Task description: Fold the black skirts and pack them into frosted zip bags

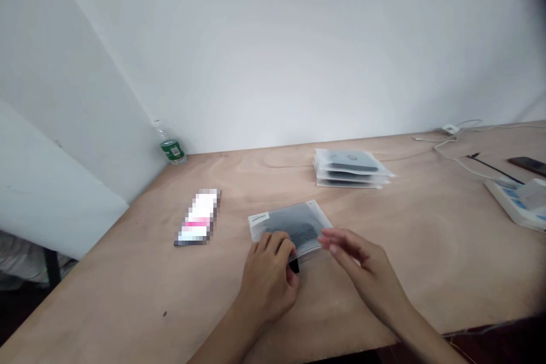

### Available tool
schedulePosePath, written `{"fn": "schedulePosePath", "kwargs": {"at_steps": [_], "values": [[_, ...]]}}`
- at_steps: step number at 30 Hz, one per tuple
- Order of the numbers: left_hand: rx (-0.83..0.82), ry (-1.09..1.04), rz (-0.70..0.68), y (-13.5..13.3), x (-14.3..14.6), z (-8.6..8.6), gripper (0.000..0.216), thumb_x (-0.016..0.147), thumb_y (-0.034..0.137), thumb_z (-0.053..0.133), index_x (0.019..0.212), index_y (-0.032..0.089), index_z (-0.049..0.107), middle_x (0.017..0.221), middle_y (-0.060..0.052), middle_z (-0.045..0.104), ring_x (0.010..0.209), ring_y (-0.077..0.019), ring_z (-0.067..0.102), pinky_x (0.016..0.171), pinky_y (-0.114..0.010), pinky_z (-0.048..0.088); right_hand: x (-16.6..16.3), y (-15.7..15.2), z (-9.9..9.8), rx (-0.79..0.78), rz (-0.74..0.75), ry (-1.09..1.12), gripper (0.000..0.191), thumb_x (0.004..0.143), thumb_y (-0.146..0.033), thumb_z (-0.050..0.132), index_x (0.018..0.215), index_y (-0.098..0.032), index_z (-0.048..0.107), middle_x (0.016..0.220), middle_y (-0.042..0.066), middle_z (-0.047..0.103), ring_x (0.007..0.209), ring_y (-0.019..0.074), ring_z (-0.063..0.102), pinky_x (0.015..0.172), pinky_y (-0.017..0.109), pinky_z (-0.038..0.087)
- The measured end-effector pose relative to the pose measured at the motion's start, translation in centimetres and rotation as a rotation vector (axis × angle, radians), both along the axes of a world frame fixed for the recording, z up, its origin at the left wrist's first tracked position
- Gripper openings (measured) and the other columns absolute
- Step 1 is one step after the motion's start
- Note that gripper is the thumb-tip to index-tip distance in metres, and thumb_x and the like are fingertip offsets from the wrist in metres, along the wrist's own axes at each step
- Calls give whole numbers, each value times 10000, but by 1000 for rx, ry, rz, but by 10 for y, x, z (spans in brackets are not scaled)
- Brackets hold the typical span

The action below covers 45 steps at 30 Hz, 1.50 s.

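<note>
A frosted plastic bag [277,220] with a small white label [259,218] lies on the table, a dark flat item showing through it. My left hand [268,273] is curled over the bag's near left edge, closed on it. A small black piece [294,265] shows between its thumb and fingers; whether it belongs to the bag's contents I cannot tell. At the bag's right corner is my right hand [367,267], fingers stretched and thumb slightly apart. Its fingertips reach the bag's edge, though a firm grip is not visible.
Behind stands a stack of similar frosted bags [352,168]. A lit phone [198,217] lies at left, with a green-labelled bottle [173,149] in the corner. At right are a power strip [512,205], white cables [447,153] and a dark phone [529,165].
</note>
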<state>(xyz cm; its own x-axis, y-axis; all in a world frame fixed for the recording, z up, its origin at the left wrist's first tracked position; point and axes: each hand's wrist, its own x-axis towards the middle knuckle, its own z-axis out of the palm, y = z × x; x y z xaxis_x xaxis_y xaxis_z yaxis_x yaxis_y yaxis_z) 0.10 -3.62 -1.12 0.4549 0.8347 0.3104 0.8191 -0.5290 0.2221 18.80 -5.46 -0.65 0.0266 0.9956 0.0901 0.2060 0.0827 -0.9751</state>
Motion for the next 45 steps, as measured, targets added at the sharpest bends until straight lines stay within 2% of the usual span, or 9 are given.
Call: {"fn": "schedulePosePath", "kwargs": {"at_steps": [4, 7, 12, 17, 23, 31, 37, 42, 45], "values": [[21, 31, -5, 2, 4, -2, 298, 685, 274, 616, 952, 186, 520, 1255, -93, 507, 1182, -307, 415, 938, -463, 375, -12, 45, 9, 281, 65, -523, 340, 859, -312, 420, 1139, -199, 576, 1221, 80, 568, 1152, 205, 483, 986, 382, 366], [114, 131, -11, 11, 3, -18, 263, 797, 190, 510, 1055, 143, 500, 1250, -113, 534, 1236, -292, 393, 964, -449, 373, -31, 69, 0, 249, 220, -841, 434, 908, -349, 294, 1278, -205, 470, 1390, 76, 397, 1291, 231, 311, 1031, 442, 286], [222, 232, -84, 19, -7, -45, 303, 838, 91, 400, 1127, 120, 487, 1165, -109, 599, 1228, -265, 423, 928, -362, 426, -44, 76, -27, 187, 308, -950, 467, 907, -484, 226, 1315, -340, 402, 1417, 6, 357, 1316, 310, 236, 998, 602, 203], [263, 278, -149, 17, -17, -50, 264, 851, 135, 423, 1091, 157, 531, 1198, -116, 580, 1218, -267, 439, 913, -371, 446, -38, 73, -41, 193, 290, -1067, 511, 869, -582, 232, 1349, -417, 294, 1467, 24, 248, 1326, 382, 138, 968, 655, 149], [320, 272, -224, 9, -36, -45, 306, 818, 98, 428, 1081, 169, 566, 1247, -118, 553, 1196, -254, 467, 887, -357, 488, -32, 71, -47, 288, 259, -1080, 720, 762, -681, 380, 1383, -335, 263, 1450, 164, 241, 1298, 438, 173, 962, 637, 179], [234, 138, -212, -8, -66, -42, 343, 837, 83, 402, 1098, 216, 580, 1264, -84, 546, 1141, -193, 527, 884, -329, 498, -24, 67, -49, 323, 293, -1112, 894, 665, -747, 442, 1393, -259, 270, 1450, 183, 227, 1300, 448, 150, 968, 634, 175], [240, 17, -128, -18, -90, -37, 258, 854, 147, 452, 1072, 208, 577, 1082, -58, 653, 996, -175, 605, 838, -320, 510, -35, 57, -38, 532, 462, -1069, 650, 772, -526, 529, 1345, -269, 360, 1403, 95, 373, 1296, 341, 256, 1003, 627, 107], [276, -13, -80, -16, -87, -37, 206, 865, 111, 422, 906, 186, 609, 876, -54, 666, 774, -164, 600, 681, -295, 496, -57, 46, -34, 728, 565, -881, 320, 815, -342, 544, 1127, -277, 560, 1273, 22, 536, 1227, 249, 382, 1031, 505, 211], [299, -17, -100, -14, -84, -36, 207, 869, 117, 420, 925, 188, 606, 892, -59, 663, 778, -165, 585, 692, -298, 472, -69, 42, -33, 795, 572, -774, 220, 827, -252, 518, 1032, -271, 595, 1173, 5, 607, 1137, 204, 472, 1008, 443, 281]]}}
